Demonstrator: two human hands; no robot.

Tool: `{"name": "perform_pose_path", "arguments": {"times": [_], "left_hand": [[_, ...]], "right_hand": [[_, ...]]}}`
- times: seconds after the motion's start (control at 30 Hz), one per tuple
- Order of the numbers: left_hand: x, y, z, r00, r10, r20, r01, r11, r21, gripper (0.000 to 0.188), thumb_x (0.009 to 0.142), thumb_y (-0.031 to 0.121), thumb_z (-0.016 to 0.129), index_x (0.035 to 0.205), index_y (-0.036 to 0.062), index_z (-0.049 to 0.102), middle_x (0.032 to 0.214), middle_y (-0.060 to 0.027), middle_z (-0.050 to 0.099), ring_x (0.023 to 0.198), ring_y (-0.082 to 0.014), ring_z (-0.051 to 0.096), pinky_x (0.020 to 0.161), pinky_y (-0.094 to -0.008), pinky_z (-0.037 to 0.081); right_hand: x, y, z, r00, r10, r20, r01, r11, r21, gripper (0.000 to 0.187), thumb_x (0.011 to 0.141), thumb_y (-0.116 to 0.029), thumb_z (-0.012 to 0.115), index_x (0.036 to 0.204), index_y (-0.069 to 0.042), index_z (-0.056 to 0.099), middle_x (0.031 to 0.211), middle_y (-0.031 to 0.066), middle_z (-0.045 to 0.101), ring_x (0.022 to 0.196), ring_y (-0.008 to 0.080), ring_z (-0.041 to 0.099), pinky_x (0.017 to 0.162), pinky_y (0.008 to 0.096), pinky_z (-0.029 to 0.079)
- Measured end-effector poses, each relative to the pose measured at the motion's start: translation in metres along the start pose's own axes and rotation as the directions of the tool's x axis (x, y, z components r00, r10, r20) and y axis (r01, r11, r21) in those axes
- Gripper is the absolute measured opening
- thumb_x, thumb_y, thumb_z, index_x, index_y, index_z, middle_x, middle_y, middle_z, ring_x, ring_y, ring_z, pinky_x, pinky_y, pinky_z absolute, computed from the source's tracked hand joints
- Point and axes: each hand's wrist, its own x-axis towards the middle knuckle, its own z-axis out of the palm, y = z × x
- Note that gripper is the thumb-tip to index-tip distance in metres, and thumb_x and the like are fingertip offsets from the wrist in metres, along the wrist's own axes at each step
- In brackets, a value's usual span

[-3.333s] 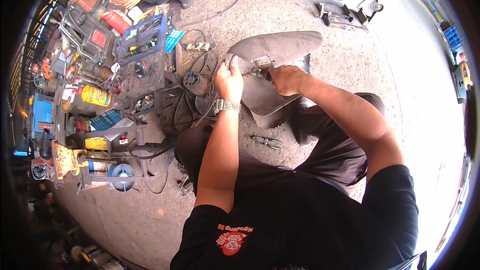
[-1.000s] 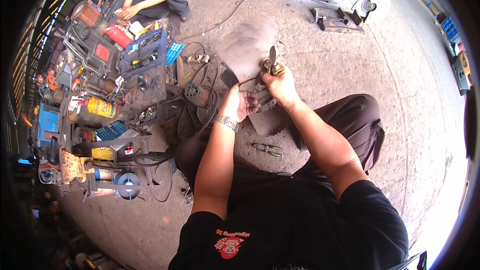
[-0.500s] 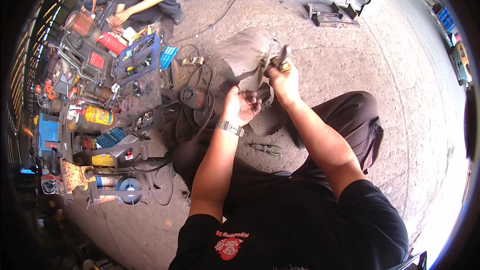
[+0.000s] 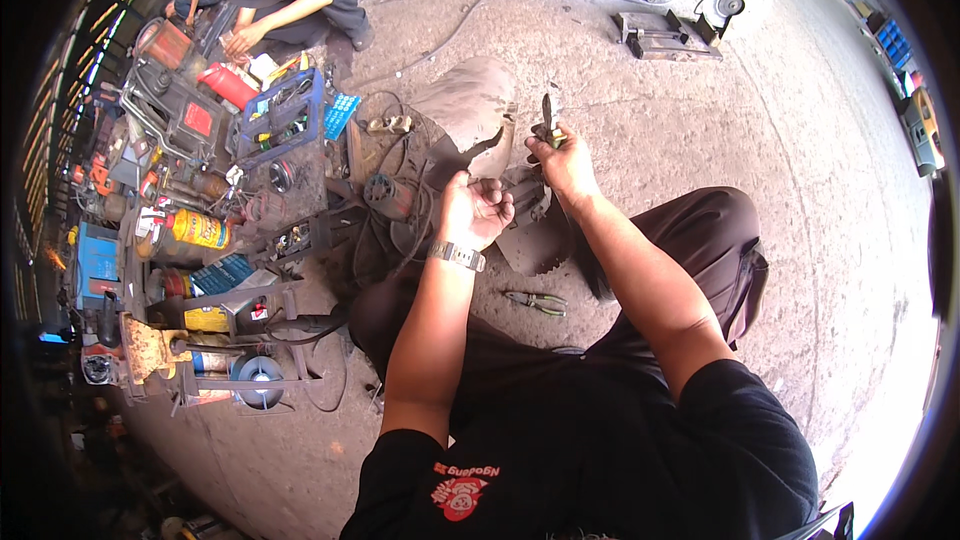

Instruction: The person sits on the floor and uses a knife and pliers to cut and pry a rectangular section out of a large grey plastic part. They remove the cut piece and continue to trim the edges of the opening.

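Note:
A curved piece of grey sheet metal with a ragged edge stands in front of me. At its near edge my left hand is curled, thumb against the metal; the exact grip is partly hidden. My right hand is closed around what looks like a pair of tin snips, dark at the tip with yellow-green on the grip. The snips are apart from the sheet, to its right. Another piece of dark sheet metal lies below my hands, between my legs. Pliers with greenish handles rest on the floor nearer me.
An angle grinder and cables lie left of the sheet. Further left are a blue tool tray, a yellow bottle and crowded tools. A co-worker crouches far left. A cut-off saw stands far right.
My right hand has drawn the snips away from the sheet's edge, and their tip now points up. The sheet and my left hand have shifted slightly left.

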Motion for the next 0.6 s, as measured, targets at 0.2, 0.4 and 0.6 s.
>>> {"name": "perform_pose_path", "arguments": {"times": [0.2,0.4,0.6], "left_hand": [[-0.015,0.0,0.004,0.995,-0.026,0.101,0.02,0.998,0.066,0.059,0.104,0.05,0.037,0.077,0.003,0.061,0.063,-0.0082,0.055,0.075,-0.0294,0.056,0.07,-0.0403,0.047],[-0.027,0.002,0.011,0.957,-0.073,0.279,0.022,0.984,0.179,0.065,0.1,0.057,0.039,0.072,0.0038,0.063,0.058,-0.0063,0.051,0.08,-0.0267,0.051,0.071,-0.0367,0.042],[-0.025,0.007,0.008,0.852,-0.231,0.47,0.083,0.946,0.314,0.066,0.097,0.057,0.041,0.065,0.0027,0.062,0.05,-0.0083,0.049,0.073,-0.03,0.055,0.068,-0.0392,0.043]], "right_hand": [[0.006,-0.014,-0.019,0.972,0.223,-0.073,-0.191,0.932,0.309,0.029,0.093,-0.024,0.076,0.107,-0.002,0.064,0.094,0.0083,0.068,0.08,0.0205,0.065,0.068,0.0382,0.054],[0.065,-0.043,-0.067,0.973,0.176,-0.15,-0.144,0.969,0.201,0.029,0.096,-0.023,0.072,0.112,-0.002,0.062,0.102,0.0106,0.068,0.087,0.0231,0.068,0.07,0.0397,0.056],[0.121,-0.077,-0.117,0.957,-0.078,-0.279,0.126,0.979,0.158,0.027,0.096,-0.025,0.072,0.113,-0.006,0.067,0.094,0.007,0.067,0.071,0.0163,0.062,0.058,0.0326,0.053]]}}
